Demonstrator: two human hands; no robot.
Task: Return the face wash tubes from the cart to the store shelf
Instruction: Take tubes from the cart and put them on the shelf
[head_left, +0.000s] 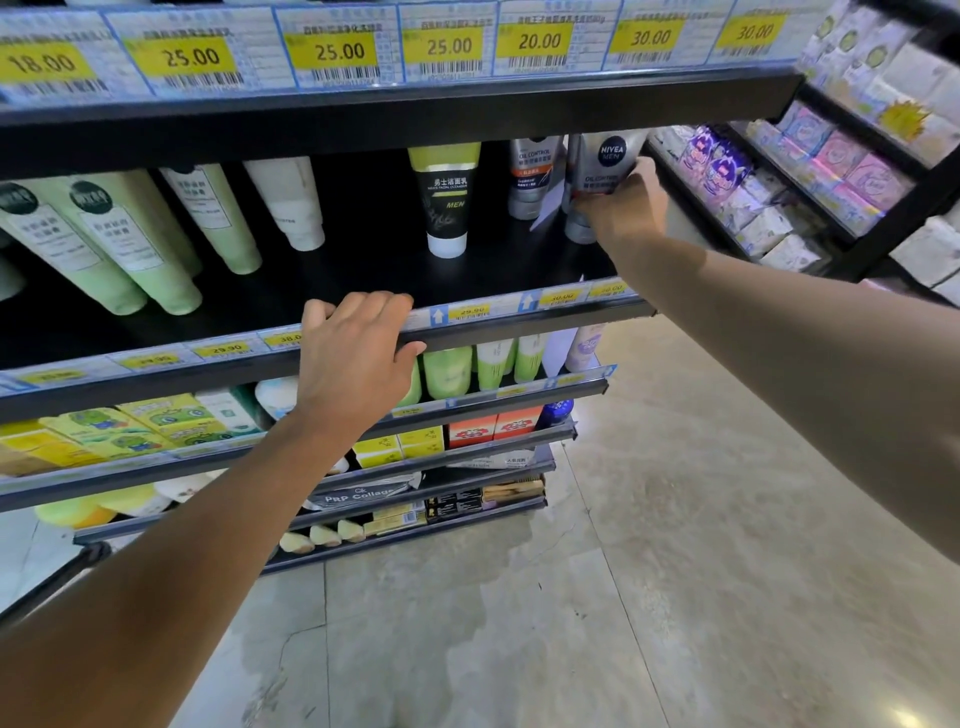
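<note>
My right hand (623, 205) grips a silver Nivea Men face wash tube (605, 161) standing cap-down at the right end of the black shelf (363, 280). Beside it stand another silver oil-control tube (532, 176) and a black-and-green men's tube (447, 197). Further left are white tubes (288, 200) and pale green tubes (130, 244). My left hand (358, 353) rests on the shelf's front edge, its fingers curled over the price rail (519, 306). The cart itself is out of view except a dark bar (62, 577) at lower left.
The shelf above carries yellow price tags (337, 52). Lower shelves hold green tubes (447, 371), yellow boxes (156, 421) and orange boxes (493, 426). A second rack with purple and pink packs (779, 182) stands at the right. Pale tiled floor (623, 571) lies below.
</note>
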